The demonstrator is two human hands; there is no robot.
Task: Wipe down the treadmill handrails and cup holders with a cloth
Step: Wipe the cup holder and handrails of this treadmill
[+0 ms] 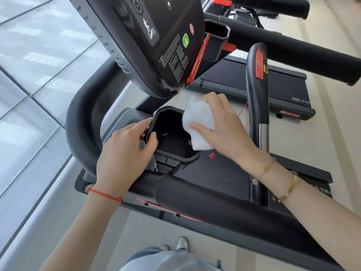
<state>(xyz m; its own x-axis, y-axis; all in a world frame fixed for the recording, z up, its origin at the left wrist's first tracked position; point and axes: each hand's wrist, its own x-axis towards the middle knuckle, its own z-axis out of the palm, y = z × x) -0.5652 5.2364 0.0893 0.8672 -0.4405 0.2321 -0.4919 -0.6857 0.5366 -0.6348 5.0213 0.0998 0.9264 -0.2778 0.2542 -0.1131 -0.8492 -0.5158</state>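
A black cup holder (pixel 172 147) sits below the treadmill console, near the middle of the view. My left hand (pixel 125 153) grips its left rim, thumb over the edge and fingers along the outside. My right hand (pixel 224 130) holds a white cloth (pixel 199 124) and presses it against the holder's right rim and inner wall. The thick black handrail (pixel 224 208) runs across in front of me, under both forearms. A second cup holder (pixel 216 36) shows at the console's far side.
The tilted console (pixel 156 36) hangs just above my hands. An upright black grip bar (pixel 256 94) with a red button stands right of the cloth. A curved frame tube (pixel 82 122) loops on the left beside a glass wall. Another treadmill (pixel 273 90) lies beyond.
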